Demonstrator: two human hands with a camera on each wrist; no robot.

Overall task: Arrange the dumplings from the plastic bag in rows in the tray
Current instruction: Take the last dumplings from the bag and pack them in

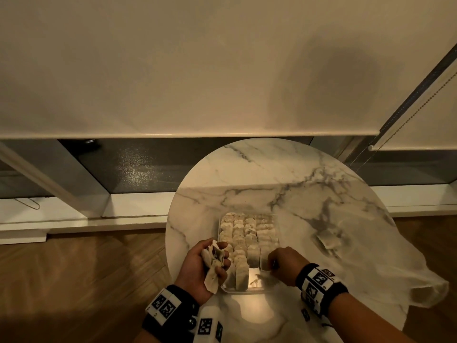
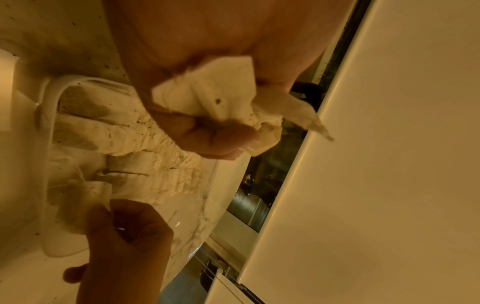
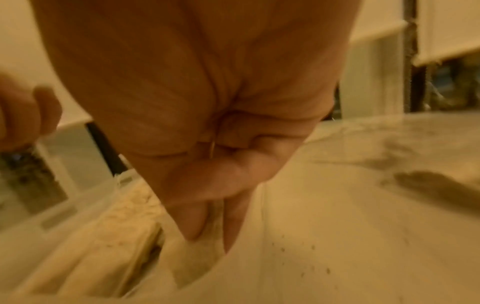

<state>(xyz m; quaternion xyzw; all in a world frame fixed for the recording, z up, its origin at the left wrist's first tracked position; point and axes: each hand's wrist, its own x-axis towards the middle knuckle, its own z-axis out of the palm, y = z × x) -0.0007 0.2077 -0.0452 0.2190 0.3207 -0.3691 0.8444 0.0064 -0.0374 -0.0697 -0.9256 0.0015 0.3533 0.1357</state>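
My right hand (image 1: 284,264) pinches a dumpling (image 1: 265,258) upright into the tray (image 1: 228,289) at lower centre; my left hand (image 1: 200,268) clutches spares beside it.

The right wrist view is blurred, so what the right hand (image 3: 207,144) pinches at the tray (image 1: 254,288) edge cannot be told for sure (a pale pouch, seemingly). In the head view both forearms are cut off by the bottom edge, and the left hand (image 1: 197,268) hides the tray's near left corner.
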